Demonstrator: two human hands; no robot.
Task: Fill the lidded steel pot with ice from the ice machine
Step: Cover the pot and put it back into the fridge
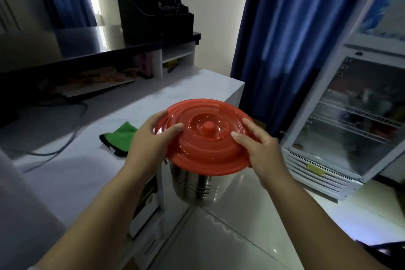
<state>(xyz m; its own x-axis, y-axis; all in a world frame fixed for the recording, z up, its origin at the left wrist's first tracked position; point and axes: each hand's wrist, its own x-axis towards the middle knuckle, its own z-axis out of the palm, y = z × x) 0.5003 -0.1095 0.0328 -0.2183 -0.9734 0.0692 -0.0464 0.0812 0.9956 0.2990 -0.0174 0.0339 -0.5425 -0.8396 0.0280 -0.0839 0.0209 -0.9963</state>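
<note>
A shiny steel pot [198, 188] with a round red plastic lid [206, 138] is held in the air, off the edge of a white counter and above the tiled floor. My left hand [151, 140] grips the pot's left side, thumb on the lid's rim. My right hand [260, 149] grips the right side, with its thumb and fingers resting on the lid. The lid sits tilted toward me, with a small knob at its centre. No ice machine shows in the view.
A white counter [179, 87] at left carries a green cloth [120, 136] and a grey cable [54, 151]. A glass-door fridge [350, 116] stands at right before blue curtains [295, 28]. A black shelf with a dark organizer [153, 13] is behind.
</note>
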